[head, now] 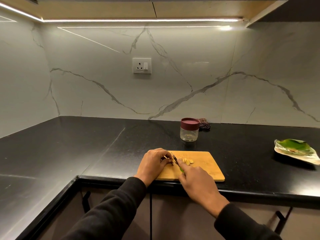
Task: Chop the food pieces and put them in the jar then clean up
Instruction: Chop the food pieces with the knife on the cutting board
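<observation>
Jar [189, 129] w/ cloth [204, 124] behind board [204, 167]; left hand [153, 163] pinches food [170, 161], right hand [197, 183] grips knife [175, 160].

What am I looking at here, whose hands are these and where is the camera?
There is no machine: one camera worn on a person's head looks down at their two bare hands. On the black stone counter lies a light wooden cutting board. The left hand pinches a small piece of food against the board. The right hand holds a small knife with a green handle, cutting pale slices. Behind stands a clear jar with a dark red lid, lid on, a checked cloth behind it. A leaf-lined plate sits far right.
</observation>
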`<action>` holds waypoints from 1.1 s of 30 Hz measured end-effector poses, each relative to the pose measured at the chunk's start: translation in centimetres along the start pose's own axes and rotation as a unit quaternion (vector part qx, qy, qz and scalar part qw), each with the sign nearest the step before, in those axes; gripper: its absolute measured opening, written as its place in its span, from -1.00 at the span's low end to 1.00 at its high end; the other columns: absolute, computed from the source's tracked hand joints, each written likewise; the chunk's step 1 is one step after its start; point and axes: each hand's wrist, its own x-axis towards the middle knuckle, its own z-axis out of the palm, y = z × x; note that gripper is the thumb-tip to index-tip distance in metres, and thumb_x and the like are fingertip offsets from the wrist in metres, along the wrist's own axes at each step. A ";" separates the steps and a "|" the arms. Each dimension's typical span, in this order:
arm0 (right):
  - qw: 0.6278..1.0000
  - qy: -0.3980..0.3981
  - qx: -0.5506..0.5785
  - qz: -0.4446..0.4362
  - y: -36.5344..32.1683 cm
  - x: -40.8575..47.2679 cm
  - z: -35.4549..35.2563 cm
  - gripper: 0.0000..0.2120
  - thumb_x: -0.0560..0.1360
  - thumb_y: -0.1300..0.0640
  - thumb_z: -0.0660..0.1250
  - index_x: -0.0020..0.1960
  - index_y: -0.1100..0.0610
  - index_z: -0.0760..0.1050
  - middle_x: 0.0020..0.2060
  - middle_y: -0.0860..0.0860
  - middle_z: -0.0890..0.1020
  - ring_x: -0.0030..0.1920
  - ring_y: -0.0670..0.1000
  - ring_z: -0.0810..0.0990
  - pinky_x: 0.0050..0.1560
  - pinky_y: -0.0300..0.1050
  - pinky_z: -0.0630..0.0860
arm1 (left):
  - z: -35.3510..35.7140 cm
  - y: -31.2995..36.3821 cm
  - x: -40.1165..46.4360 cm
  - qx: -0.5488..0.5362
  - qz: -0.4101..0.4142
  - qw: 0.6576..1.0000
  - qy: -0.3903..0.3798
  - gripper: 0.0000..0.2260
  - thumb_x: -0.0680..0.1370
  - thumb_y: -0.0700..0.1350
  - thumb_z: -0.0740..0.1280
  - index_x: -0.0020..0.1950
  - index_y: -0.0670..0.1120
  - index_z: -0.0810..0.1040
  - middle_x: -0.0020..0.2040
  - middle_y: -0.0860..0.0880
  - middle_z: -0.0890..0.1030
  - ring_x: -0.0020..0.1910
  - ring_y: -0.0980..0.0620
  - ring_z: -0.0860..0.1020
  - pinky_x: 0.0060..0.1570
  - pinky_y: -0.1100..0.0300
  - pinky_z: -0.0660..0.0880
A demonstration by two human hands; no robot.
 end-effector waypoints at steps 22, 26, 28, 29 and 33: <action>0.999 -0.003 -0.045 -0.006 -0.3 0.9 0.5 -0.47 0.70 0.01 0.08 0.63 -0.12 0.04 -0.17 -0.07 0.44 -0.21 -0.10 0.43 -0.31 -0.25 0.32 | -0.3 0.2 -0.1 0.009 -0.004 1.000 -0.004 -0.92 0.55 -0.07 0.45 0.03 0.03 0.70 -0.04 0.11 0.67 -0.14 0.23 0.56 -0.03 0.43 0.51; 0.999 -0.005 -0.035 -0.007 -0.1 0.7 0.6 -0.47 0.70 0.00 0.07 0.63 -0.13 0.04 -0.13 -0.05 0.47 -0.17 -0.08 0.46 -0.29 -0.24 0.33 | -0.3 0.3 -0.1 0.009 -0.006 1.000 -0.005 -0.92 0.55 -0.07 0.45 0.03 0.03 0.70 -0.04 0.12 0.67 -0.15 0.24 0.56 -0.04 0.43 0.51; 0.999 0.002 -0.030 -0.011 -0.1 0.7 0.6 -0.48 0.70 -0.01 0.07 0.63 -0.13 0.04 -0.16 -0.06 0.46 -0.18 -0.09 0.46 -0.26 -0.23 0.36 | -0.4 0.3 -0.1 0.008 -0.005 1.000 -0.005 -0.92 0.55 -0.07 0.45 0.03 0.03 0.70 -0.04 0.12 0.67 -0.15 0.24 0.55 -0.03 0.42 0.51; 1.000 0.004 -0.029 -0.011 -0.1 0.7 0.6 -0.48 0.70 -0.02 0.07 0.63 -0.14 0.04 -0.17 -0.06 0.46 -0.19 -0.10 0.45 -0.24 -0.23 0.37 | -0.4 0.3 -0.1 0.009 -0.004 1.000 -0.006 -0.91 0.55 -0.07 0.45 0.03 0.03 0.70 -0.04 0.12 0.67 -0.15 0.24 0.56 -0.03 0.41 0.52; 0.999 -0.002 -0.032 -0.011 0.0 0.8 0.8 -0.48 0.70 -0.01 0.08 0.63 -0.14 0.04 -0.14 -0.06 0.48 -0.18 -0.10 0.46 -0.26 -0.25 0.36 | -0.3 0.3 -0.2 0.007 -0.006 1.000 -0.007 -0.91 0.55 -0.08 0.45 0.04 0.03 0.70 -0.04 0.12 0.68 -0.13 0.23 0.58 -0.02 0.42 0.52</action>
